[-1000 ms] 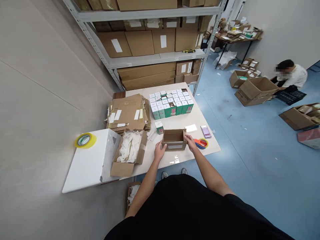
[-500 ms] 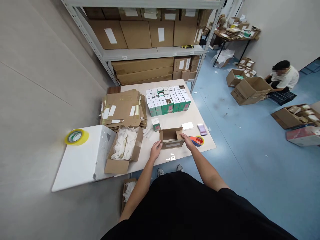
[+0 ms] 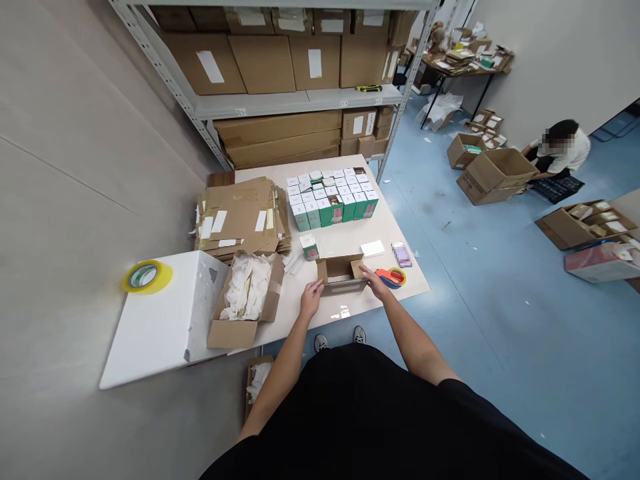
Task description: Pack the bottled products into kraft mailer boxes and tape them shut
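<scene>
A small open cardboard box (image 3: 341, 275) stands near the front edge of the pale table (image 3: 350, 310). My left hand (image 3: 311, 298) rests at its left front corner, fingers loosely curled against the box wall. My right hand (image 3: 374, 281) is on the box's right side, fingers pressing its right flap inward. One green-and-white carton (image 3: 309, 246) stands alone just behind the box. A block of several such cartons (image 3: 332, 199) sits farther back.
A stack of flattened cardboard (image 3: 241, 217) and an open box of white filler (image 3: 247, 298) lie to the left, with a white board (image 3: 160, 320) and a yellow tape roll (image 3: 145, 276). A tape dispenser (image 3: 391, 277) lies right. Shelving (image 3: 295, 103) holds large boxes. Another person (image 3: 557, 150) sits on the floor.
My right hand has slid from the box's outer right wall to its flap, folding it inward. My left hand has eased off the left wall. The view shifted slightly.
</scene>
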Motion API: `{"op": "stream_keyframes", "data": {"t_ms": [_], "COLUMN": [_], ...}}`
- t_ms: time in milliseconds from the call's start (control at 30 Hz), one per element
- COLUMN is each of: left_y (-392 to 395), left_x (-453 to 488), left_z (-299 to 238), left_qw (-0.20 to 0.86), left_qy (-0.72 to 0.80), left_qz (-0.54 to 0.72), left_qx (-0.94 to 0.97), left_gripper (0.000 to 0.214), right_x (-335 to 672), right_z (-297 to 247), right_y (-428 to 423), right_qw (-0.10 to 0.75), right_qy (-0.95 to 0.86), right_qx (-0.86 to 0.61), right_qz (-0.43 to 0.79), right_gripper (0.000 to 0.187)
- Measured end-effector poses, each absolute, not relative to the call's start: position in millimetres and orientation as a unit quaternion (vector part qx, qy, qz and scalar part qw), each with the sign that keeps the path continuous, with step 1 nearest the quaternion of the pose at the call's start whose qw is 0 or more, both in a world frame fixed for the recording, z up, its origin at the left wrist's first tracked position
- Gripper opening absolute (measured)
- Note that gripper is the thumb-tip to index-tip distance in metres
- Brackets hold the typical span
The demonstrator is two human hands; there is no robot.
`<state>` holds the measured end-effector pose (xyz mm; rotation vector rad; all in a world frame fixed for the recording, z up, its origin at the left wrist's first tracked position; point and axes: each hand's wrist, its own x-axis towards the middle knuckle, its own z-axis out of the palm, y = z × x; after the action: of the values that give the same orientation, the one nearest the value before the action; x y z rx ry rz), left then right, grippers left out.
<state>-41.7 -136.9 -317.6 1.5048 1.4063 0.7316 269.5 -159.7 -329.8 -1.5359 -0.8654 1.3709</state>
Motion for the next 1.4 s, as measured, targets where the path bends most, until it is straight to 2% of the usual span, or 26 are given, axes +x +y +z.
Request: {"op": "stream_keyframes", "data": {"t_ms": [233, 333, 433, 567, 700, 900, 1067, 1200, 1333, 1400], "left_y": [-129, -130, -134, -129, -107, -84, -96, -103, -102, -101], "left_x": [-41, -38, -33, -29, -30, -33, -36, -33, -21, -12], "left_z": [-317, -317, -318, -312, -296, -287, -305, -313, -311, -312], "left_qw": [0.419, 0.404, 0.406, 0.389, 0.360, 0.343, 0.343, 0.385, 0.401, 0.396], "left_qy": [0.578, 0.597, 0.623, 0.643, 0.609, 0.563, 0.599, 0.591, 0.628, 0.672], "left_qz": [0.241, 0.256, 0.263, 0.238, 0.190, 0.137, 0.120, 0.157, 0.197, 0.203], "left_qx": [0.657, 0.644, 0.615, 0.615, 0.681, 0.739, 0.714, 0.692, 0.637, 0.593], "left_gripper": [0.037, 0.035, 0.052, 0.078, 0.098, 0.084, 0.045, 0.041, 0.037, 0.046], "right_x": [272, 270, 263, 254, 252, 253, 250, 250, 248, 246], "right_z": [-322, -326, -335, -347, -348, -337, -328, -322, -318, -316], "right_y": [-163, -167, -168, -165, -161, -155, -153, -156, -163, -166], "right_qw": [0.437, 0.442, 0.461, 0.492, 0.454, 0.348, 0.312, 0.310, 0.309, 0.301], "right_qy": [-0.345, -0.347, -0.346, -0.343, -0.379, -0.453, -0.482, -0.488, -0.477, -0.470], "right_qx": [-0.600, -0.613, -0.624, -0.632, -0.675, -0.732, -0.744, -0.741, -0.743, -0.753], "right_qz": [0.574, 0.556, 0.527, 0.490, 0.441, 0.371, 0.342, 0.343, 0.354, 0.349], "right_gripper": [0.076, 0.071, 0.067, 0.082, 0.094, 0.091, 0.078, 0.060, 0.057, 0.057]}}
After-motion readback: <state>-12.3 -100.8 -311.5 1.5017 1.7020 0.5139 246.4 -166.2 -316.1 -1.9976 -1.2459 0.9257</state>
